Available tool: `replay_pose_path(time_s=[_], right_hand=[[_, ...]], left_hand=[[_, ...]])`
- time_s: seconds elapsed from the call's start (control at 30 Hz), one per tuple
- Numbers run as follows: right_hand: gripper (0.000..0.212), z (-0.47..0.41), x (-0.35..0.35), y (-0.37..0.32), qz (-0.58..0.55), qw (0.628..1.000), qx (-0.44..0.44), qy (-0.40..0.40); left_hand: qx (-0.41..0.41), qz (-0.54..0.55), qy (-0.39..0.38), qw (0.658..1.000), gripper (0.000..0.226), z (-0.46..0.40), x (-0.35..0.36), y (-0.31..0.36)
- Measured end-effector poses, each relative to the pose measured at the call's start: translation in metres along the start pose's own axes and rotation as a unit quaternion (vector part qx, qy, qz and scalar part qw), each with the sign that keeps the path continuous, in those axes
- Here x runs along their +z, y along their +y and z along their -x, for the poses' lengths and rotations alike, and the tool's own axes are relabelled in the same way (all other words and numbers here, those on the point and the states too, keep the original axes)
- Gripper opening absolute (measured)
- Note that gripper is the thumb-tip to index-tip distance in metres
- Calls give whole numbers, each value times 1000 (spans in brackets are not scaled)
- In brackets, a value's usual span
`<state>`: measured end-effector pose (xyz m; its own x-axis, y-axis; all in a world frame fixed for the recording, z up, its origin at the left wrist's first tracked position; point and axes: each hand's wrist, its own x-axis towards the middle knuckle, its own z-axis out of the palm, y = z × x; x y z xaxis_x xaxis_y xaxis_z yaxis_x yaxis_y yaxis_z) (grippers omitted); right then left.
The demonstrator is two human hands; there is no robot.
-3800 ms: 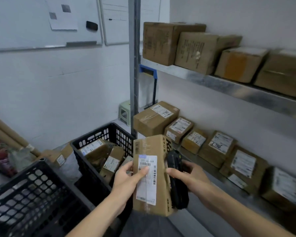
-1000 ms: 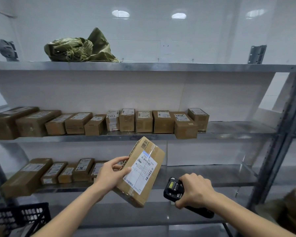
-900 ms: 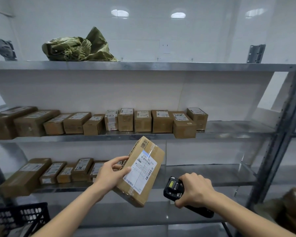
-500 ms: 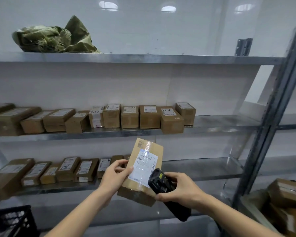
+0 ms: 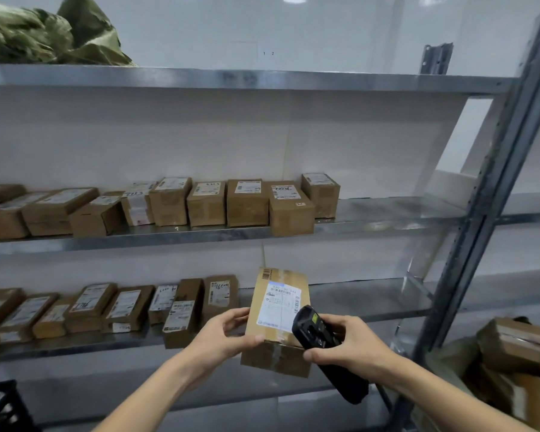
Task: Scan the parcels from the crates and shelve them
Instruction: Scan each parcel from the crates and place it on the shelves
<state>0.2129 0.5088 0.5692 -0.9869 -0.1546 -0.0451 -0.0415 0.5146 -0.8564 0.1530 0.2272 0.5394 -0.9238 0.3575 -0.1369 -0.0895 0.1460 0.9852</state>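
Brown cardboard parcel with a white shipping label (image 5: 276,316) sits in your left hand (image 5: 223,335), thumb across its near edge and fingers curled behind its left side, label facing you. Your right hand (image 5: 345,342) wraps its grip round a black handheld scanner (image 5: 320,344), whose head overlaps the parcel's right edge. You hold both in front of the lower metal shelf (image 5: 371,302), just right of its row of small brown boxes (image 5: 131,307).

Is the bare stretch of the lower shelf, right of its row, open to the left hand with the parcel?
Probably yes: left hand grips the parcel just before that bare lower shelf.
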Motion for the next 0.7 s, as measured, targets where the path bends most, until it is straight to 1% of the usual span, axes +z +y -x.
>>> replay_pose_path(time_s=[0.1, 0.2, 0.33, 0.4, 0.5, 0.6, 0.7], right_hand=[[50, -15, -6, 19, 0, 1000, 8, -11], [48, -41, -4, 37, 8, 999, 17, -26], [44, -87, 9, 63, 18, 999, 29, -41], [42, -114, 19, 77, 27, 998, 37, -46], [50, -159, 34, 101, 28, 997, 56, -51], [51, -199, 51, 124, 21, 996, 61, -64], [49, -230, 64, 150, 23, 995, 64, -66]], left_hand=[[13, -48, 13, 999, 94, -15, 8, -16], [18, -57, 32, 998, 103, -37, 7, -34], [2, -58, 37, 998, 98, -73, -5, -63], [-5, -63, 49, 997, 104, -94, -16, -79], [-18, -64, 57, 996, 112, -128, -33, -106], [-38, -60, 64, 995, 104, -162, -48, -133], [-39, -63, 57, 996, 75, -188, -54, -154]])
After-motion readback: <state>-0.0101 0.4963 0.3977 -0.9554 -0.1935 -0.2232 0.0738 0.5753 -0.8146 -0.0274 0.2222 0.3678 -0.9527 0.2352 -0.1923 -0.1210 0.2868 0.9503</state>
